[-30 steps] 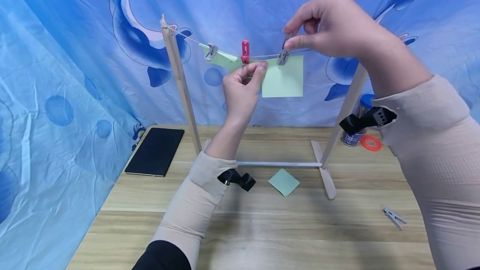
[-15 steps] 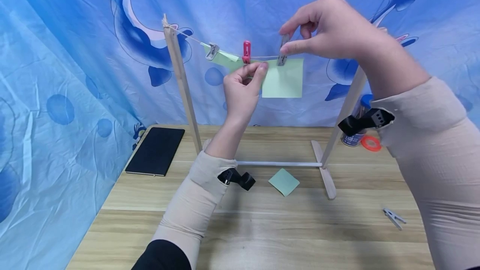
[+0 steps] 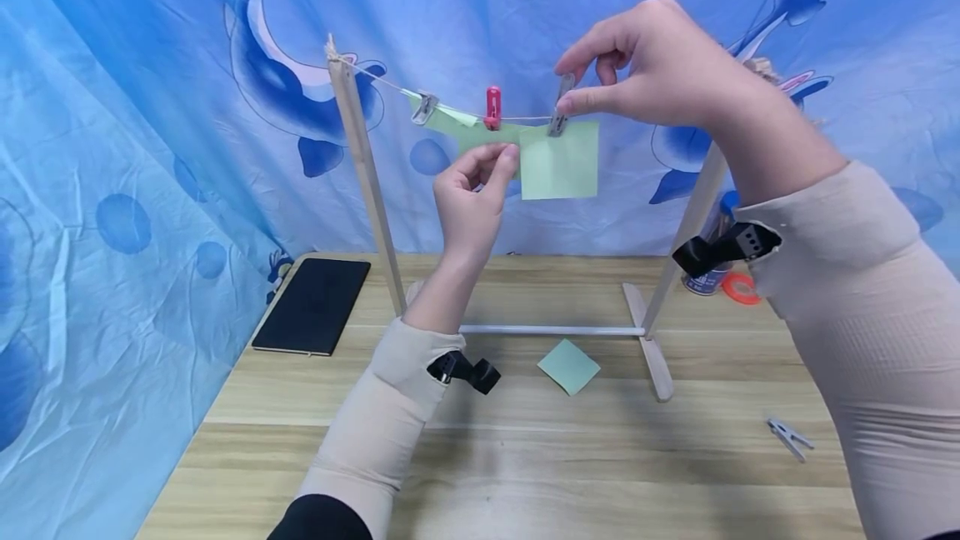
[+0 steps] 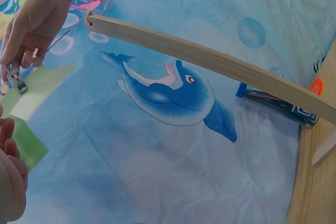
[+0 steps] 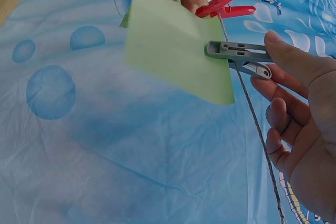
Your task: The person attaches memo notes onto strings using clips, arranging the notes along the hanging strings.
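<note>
Between two wooden posts, a string carries several light green paper notes. My right hand pinches the handles of a grey clothespin, whose nose sits over the string and the top edge of the right-hand note. My left hand is just left of this note, thumb and index fingertip close together, in front of the middle note. A red clothespin stands on the string above the middle note. Farther left, another grey clothespin grips a note with a folded edge.
On the wooden table lie a loose green note, a spare grey clothespin and a black notebook. The rack's right post rises beside a blue-lidded can and an orange ring. A blue dolphin curtain hangs behind.
My left hand has come off the right-hand note's corner, moving slightly down and left. My right hand has lowered a little with the grey clothespin and note, and the string has dipped.
</note>
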A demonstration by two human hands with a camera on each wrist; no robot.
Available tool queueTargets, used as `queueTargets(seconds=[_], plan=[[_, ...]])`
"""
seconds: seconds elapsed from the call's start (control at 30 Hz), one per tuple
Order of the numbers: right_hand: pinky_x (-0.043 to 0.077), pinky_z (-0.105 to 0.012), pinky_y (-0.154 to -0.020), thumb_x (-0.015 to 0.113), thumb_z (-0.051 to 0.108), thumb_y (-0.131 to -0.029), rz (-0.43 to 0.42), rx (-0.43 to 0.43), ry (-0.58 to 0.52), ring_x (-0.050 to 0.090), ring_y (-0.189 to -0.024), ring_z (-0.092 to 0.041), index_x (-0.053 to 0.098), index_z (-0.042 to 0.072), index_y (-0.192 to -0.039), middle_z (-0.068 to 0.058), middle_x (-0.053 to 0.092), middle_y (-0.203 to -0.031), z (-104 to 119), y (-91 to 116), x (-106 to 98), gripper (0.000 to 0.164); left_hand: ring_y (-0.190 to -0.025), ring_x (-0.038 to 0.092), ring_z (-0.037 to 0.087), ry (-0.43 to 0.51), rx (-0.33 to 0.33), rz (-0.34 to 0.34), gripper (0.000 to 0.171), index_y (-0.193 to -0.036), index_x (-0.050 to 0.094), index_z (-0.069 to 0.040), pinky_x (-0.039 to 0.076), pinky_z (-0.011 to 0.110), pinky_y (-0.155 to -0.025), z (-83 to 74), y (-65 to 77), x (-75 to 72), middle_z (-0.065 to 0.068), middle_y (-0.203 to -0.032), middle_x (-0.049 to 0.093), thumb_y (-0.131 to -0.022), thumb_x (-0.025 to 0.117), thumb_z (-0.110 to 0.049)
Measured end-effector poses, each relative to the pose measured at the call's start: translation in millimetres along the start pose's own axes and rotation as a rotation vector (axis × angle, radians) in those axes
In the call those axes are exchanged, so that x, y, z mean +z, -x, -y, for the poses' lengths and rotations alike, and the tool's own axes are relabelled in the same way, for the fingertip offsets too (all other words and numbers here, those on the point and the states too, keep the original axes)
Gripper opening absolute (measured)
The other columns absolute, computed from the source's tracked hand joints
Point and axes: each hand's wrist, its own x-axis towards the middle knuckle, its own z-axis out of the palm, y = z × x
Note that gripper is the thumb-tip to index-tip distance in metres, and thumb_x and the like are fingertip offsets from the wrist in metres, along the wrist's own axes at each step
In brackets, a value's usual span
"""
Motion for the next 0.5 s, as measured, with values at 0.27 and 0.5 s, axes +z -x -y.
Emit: queueTargets(seconds=[0.27, 0.5], plan=[[0.043, -0.032, -0.083, 0.078, 0.025, -0.091, 0.011, -0.005, -0.038, 0.052, -0.084, -0.014, 0.076, 0.009, -0.118, -0.007, 0.072, -0.102, -1, 0, 2, 0.032, -0.055, 0.042, 0.007, -0.038, -0.056, 0.026, 0.026, -0.091, 0.074, 0.006, 0.032, 0.021, -0.049, 11.7, 13.4, -13.6, -0.009, -0.068, 0.065, -0.098, 0.067, -0.018], [0.043, -0.045, -0.096, 0.081, 0.021, -0.088, 0.015, -0.041, -0.065, 0.058, -0.091, -0.014, 0.075, 0.008, -0.119, -0.008, 0.074, -0.108, -4, 1, 4, 0.033, -0.051, 0.040, 0.007, -0.033, -0.068, 0.049, 0.023, -0.092, 0.074, 0.005, 0.030, 0.020, -0.046, 20.1, 21.3, -22.0, -0.009, -0.067, 0.066, -0.098, 0.067, -0.016]])
